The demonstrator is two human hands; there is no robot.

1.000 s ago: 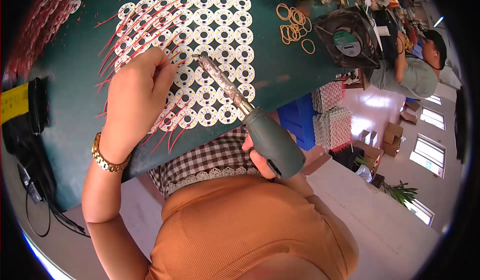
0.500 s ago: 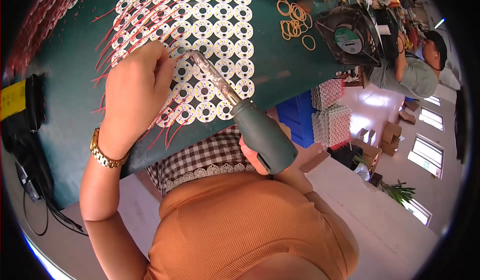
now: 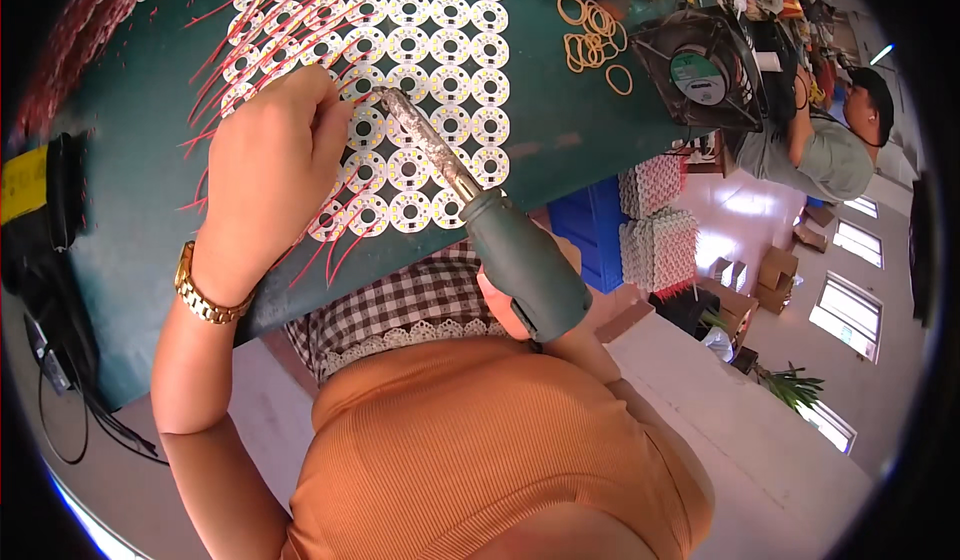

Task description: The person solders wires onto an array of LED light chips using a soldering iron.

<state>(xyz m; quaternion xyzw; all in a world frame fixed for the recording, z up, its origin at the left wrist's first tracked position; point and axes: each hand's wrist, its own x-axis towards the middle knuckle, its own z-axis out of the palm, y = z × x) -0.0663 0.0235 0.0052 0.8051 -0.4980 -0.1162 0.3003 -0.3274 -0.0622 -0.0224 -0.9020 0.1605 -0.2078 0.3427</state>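
A panel of round white LED circuit boards (image 3: 450,85) lies on the green table, in rows. Thin red wires (image 3: 225,55) run from many of the boards on its left side. My left hand (image 3: 270,165), with a gold watch at the wrist, is closed over the panel's left part. Its thumb and fingertips pinch a red wire, whose end points toward the iron's tip. My right hand (image 3: 503,308) grips the green handle of a soldering iron (image 3: 525,260), which hides most of the fingers. The iron's crusted tip touches or nearly touches a board beside the left fingertips.
Rubber bands (image 3: 595,35) and a black fan (image 3: 697,70) are on the table's right side. More wired boards (image 3: 85,35) are heaped at the far left. A blue crate (image 3: 590,235) and stacked boards (image 3: 660,245) stand below the right edge. Another person (image 3: 820,150) sits at far right.
The whole view has shifted slightly, so the panel appears a little higher. Both hands and the iron's tip keep about the same place at the same board.
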